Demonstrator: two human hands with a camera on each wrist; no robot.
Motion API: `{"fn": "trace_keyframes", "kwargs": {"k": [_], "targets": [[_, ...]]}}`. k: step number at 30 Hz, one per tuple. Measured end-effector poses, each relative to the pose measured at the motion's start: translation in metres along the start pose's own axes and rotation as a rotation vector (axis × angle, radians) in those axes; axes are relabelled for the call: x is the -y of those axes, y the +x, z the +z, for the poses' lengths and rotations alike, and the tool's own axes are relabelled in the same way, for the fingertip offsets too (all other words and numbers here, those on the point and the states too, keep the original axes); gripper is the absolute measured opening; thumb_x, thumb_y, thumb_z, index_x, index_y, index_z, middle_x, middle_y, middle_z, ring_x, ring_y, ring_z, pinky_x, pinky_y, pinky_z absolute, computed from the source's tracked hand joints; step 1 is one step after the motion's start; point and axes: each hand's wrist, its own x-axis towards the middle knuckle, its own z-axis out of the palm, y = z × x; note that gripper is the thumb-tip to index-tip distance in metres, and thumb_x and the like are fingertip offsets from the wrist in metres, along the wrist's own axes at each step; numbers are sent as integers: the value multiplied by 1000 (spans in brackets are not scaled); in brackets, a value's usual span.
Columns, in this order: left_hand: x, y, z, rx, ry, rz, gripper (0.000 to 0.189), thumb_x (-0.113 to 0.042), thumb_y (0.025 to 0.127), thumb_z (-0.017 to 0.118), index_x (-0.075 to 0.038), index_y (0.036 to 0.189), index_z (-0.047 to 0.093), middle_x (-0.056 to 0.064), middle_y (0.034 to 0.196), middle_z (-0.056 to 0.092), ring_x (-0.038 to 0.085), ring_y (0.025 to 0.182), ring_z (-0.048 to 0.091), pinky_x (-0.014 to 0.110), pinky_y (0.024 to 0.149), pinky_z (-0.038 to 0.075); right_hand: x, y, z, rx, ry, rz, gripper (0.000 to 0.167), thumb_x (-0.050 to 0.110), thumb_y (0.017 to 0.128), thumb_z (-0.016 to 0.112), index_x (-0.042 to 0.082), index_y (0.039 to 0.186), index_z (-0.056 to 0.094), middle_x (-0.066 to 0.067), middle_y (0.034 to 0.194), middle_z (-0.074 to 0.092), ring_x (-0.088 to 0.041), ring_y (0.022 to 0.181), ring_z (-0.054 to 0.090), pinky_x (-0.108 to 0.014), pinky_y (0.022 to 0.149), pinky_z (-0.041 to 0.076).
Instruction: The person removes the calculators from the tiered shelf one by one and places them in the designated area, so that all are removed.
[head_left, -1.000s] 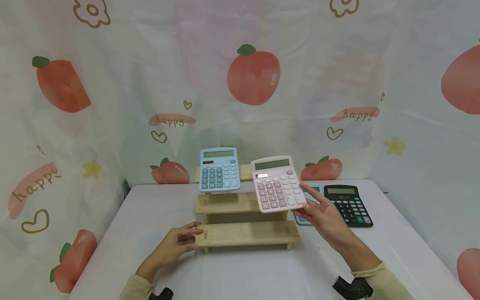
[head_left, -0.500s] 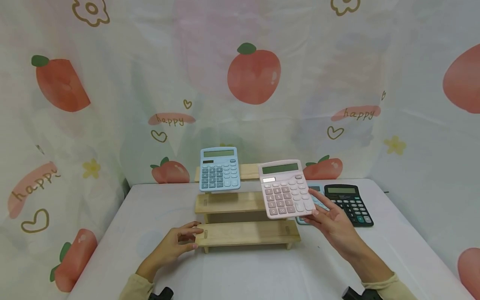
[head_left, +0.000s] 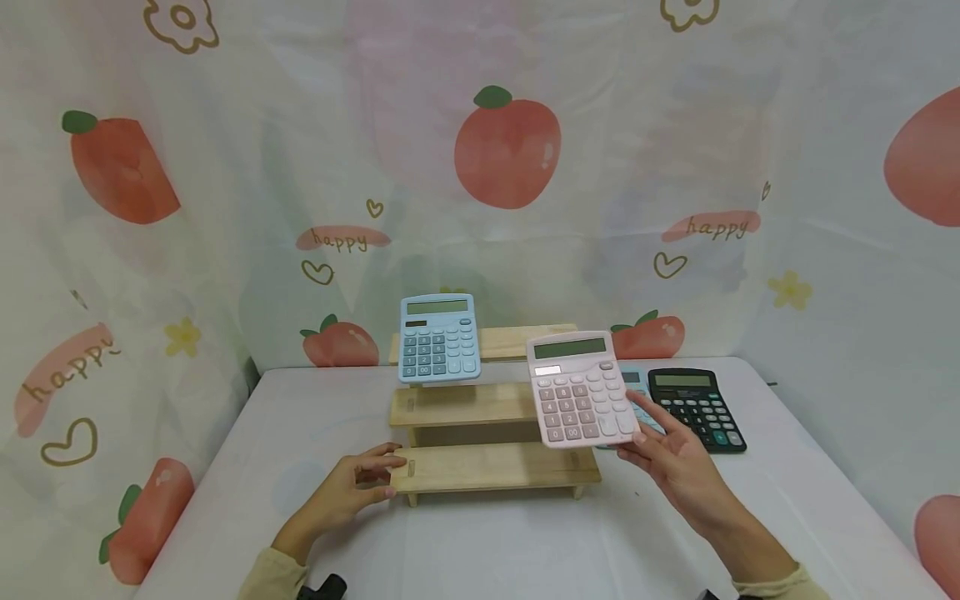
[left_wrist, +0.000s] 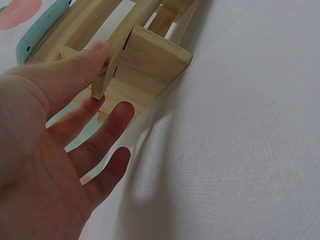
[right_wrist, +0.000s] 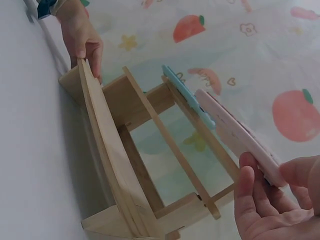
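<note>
Nearest us, with the clock face centred on the rack in the head view, two tan sleeves [head_left: 273, 573] come in at the lower edge, one toward 7 o'clock and one toward 5. At 8 o'clock we find the left hand [head_left: 348, 490], its thumb and index finger pinching the end of the lowest shelf of the wooden rack [head_left: 495, 468]; the other fingers lie spread. Between 3 and 4 o'clock we see the right hand [head_left: 678, 467] grasping the pink calculator [head_left: 581, 392] by its lower corner, thumb against fingers. We see that calculator at about 3 o'clock, tilted and lifted off the table, with its display uppermost. Behind the right hand, also near 3 o'clock, a second blue calculator [head_left: 636, 380] lies partly hidden on the white table [head_left: 480, 554], just beside the black calculator [head_left: 697, 412]. Between 10 and 11 o'clock we see the light blue calculator [head_left: 438, 342] standing nearly upright at the top shelf. Farthest off, we face a backdrop [head_left: 600, 50] with a printed red fruit at 12 o'clock.
</note>
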Motion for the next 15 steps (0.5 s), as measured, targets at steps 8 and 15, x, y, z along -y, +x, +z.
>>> {"fn": "trace_keyframes", "kwargs": {"k": [8, 15], "targets": [[-1, 0, 0, -3, -3, -5, 42, -16, 93, 73, 0, 132, 65, 31, 152, 45, -10, 119, 53, 29, 98, 54, -8, -4, -5, 22, 56, -22, 66, 11, 108, 47, 3, 162, 10, 19, 136, 59, -6, 113, 68, -20, 93, 56], [-1, 0, 0, -1, 4, -23, 43, -18, 93, 74, -2, 132, 65, 30, 153, 44, -7, 120, 55, 30, 99, 54, -15, -8, -7, -13, 51, 36, 69, 14, 108, 48, 5, 163, 7, 21, 133, 59, -6, 112, 67, -19, 93, 56]]}}
